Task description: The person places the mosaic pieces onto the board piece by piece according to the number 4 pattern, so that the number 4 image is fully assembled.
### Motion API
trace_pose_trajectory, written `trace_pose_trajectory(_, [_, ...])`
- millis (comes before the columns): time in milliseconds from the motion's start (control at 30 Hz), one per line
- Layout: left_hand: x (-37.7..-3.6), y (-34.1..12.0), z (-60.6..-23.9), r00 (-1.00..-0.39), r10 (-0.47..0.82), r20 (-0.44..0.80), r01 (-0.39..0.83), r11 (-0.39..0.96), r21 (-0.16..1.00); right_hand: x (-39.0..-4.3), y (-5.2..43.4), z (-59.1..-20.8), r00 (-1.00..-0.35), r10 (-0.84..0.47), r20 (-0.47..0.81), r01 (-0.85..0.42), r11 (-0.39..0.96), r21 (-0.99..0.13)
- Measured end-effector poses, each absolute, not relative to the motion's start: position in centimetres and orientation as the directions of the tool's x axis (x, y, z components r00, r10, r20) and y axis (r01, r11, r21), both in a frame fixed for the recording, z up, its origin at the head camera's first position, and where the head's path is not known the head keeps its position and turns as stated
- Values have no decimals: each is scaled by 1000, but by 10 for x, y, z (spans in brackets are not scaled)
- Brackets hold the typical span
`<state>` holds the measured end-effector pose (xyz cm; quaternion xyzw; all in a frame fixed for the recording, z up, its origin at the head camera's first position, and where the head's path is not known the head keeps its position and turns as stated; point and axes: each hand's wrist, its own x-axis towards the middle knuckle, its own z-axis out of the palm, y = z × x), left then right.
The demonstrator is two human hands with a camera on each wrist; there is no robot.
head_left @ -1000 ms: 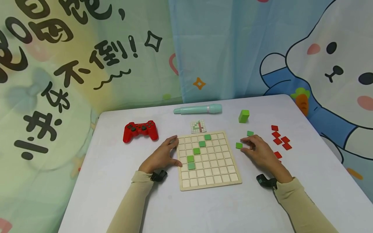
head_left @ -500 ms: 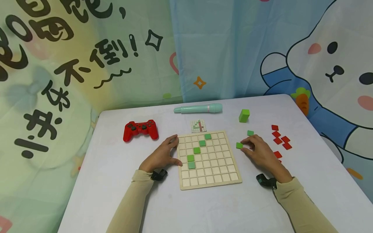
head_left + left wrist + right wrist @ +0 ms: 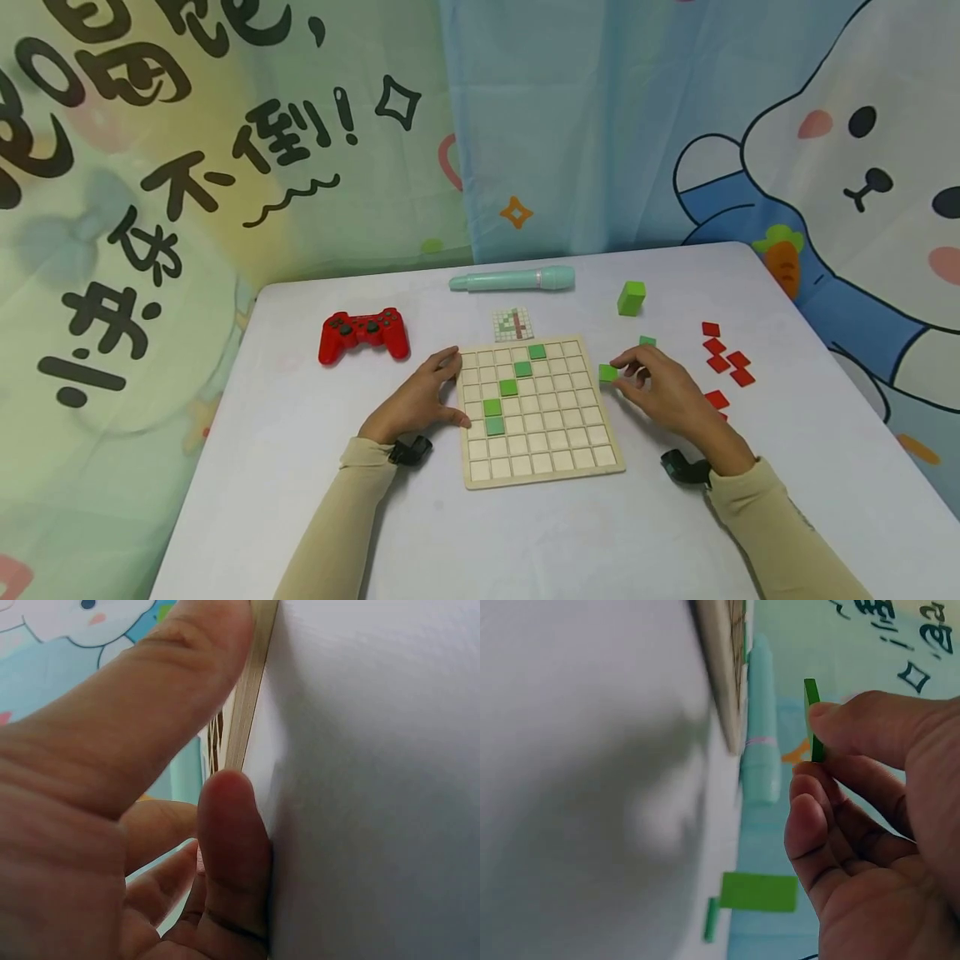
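My right hand [image 3: 662, 395] pinches a small green square tile [image 3: 607, 373] between thumb and fingers, just off the board's right edge. In the right wrist view the tile [image 3: 814, 720] is held on edge, above the table. A wooden grid board [image 3: 543, 482] lies in the middle, with several green tiles in a slanting line of cells. Against its left edge rests my left hand [image 3: 417, 400], thumb and forefinger spread apart along the rim. The left wrist view shows the thumb touching the board's side [image 3: 247, 697]. Another green tile [image 3: 648, 341] lies behind the right hand, partly hidden.
Several red tiles [image 3: 717, 363] lie to the right of the right hand. A green block [image 3: 632, 298] stands at the back right. Behind the board are a small pattern card [image 3: 513, 325] and a teal microphone-like object [image 3: 512, 279]. A red game controller [image 3: 364, 335] lies at the left.
My right hand has shifted slightly left with the green tile, up from the table and closer to the board's edge. The left hand has stayed in place.
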<state>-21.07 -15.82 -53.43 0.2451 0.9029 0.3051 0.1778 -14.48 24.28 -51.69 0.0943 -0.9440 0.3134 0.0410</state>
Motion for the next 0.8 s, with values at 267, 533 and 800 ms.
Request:
trace_pose_trajectory(267, [-210,-159,-535,-815,559,-156,346,684,642,-149,221,-493,-937,-300,181,-347,726,-593])
trace_pose_trajectory(533, [-208,-162,-534,-817,555,-153,349,689,636,-153,170,-490,-859,-512,27,-420,672,-610])
trace_pose_trajectory(800, [-211,-159,-534,-812,563,-151,355,683,638,-154,133,-498,-781,-616,-104,-453,673,-585])
